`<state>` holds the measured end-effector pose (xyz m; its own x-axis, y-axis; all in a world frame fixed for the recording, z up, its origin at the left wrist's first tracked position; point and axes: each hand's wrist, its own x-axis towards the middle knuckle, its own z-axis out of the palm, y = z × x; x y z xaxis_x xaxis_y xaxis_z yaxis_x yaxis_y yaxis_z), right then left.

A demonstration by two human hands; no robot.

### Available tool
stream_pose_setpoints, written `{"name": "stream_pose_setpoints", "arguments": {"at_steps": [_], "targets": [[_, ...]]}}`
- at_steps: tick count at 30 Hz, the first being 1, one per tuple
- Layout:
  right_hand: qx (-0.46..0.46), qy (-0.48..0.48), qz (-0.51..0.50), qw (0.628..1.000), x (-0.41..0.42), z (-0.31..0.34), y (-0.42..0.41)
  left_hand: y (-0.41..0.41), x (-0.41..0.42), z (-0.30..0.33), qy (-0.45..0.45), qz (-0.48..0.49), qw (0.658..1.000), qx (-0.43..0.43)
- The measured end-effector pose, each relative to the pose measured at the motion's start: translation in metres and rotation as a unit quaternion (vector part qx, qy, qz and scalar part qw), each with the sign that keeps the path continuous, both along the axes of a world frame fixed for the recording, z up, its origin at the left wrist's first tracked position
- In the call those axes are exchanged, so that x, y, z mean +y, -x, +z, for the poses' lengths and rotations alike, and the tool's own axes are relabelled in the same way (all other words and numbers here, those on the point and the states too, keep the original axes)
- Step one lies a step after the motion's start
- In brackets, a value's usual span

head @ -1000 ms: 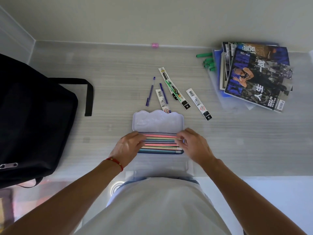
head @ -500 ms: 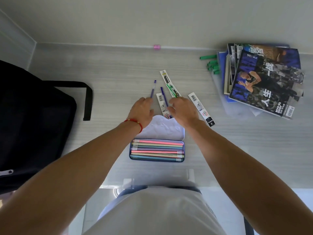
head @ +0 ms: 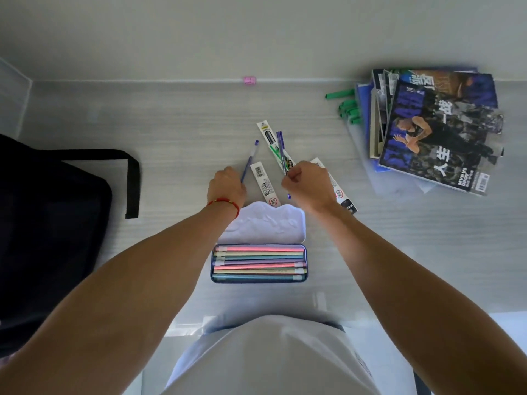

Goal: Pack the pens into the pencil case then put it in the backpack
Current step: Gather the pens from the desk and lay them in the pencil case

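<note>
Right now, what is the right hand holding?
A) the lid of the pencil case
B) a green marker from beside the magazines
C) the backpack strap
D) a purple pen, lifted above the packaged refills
D: the right hand pinches the purple pen, its far end raised over the packaged refills, while the pencil case lies open and untouched nearer the person.

open pencil case [head: 304,263] full, blue pens [head: 248,162] beyond, black backpack [head: 51,238]
</note>
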<state>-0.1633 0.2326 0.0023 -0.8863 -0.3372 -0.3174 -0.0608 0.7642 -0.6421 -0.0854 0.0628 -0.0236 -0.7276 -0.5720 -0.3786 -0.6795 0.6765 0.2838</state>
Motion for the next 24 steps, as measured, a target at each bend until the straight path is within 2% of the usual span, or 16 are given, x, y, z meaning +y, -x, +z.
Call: {"name": "stream_pose_setpoints", "arguments": {"at_steps": [4, 7, 9, 13, 17, 21, 24], "targets": [[0.000, 0.027, 0.001, 1.000, 0.042, 0.009, -0.023, -0.026, -0.009, 0.013, -0.017, -0.049, 0.993, 0.107], [-0.028, 0.046, -0.029, 0.998, 0.075, 0.011, -0.051, -0.078, -0.001, 0.025, -0.044, -0.148, 0.963, 0.221], [-0.065, 0.077, -0.071, 0.992, 0.094, 0.013, -0.071, -0.118, 0.012, 0.030, -0.067, -0.224, 0.939, 0.251], [-0.083, 0.083, -0.088, 0.989, 0.116, 0.014, -0.098, -0.158, 0.031, 0.027, -0.077, -0.317, 0.927, 0.187], [-0.078, 0.058, -0.050, 0.994, 0.124, 0.010, -0.114, -0.154, 0.035, 0.023, -0.023, -0.371, 0.911, 0.178], [-0.056, 0.017, -0.002, 0.998, 0.128, 0.006, -0.125, -0.149, 0.031, 0.020, -0.039, -0.353, 0.926, 0.128], [-0.021, -0.026, 0.047, 0.998, 0.131, 0.005, -0.131, -0.151, 0.034, 0.019, -0.062, -0.355, 0.921, 0.148]]}}
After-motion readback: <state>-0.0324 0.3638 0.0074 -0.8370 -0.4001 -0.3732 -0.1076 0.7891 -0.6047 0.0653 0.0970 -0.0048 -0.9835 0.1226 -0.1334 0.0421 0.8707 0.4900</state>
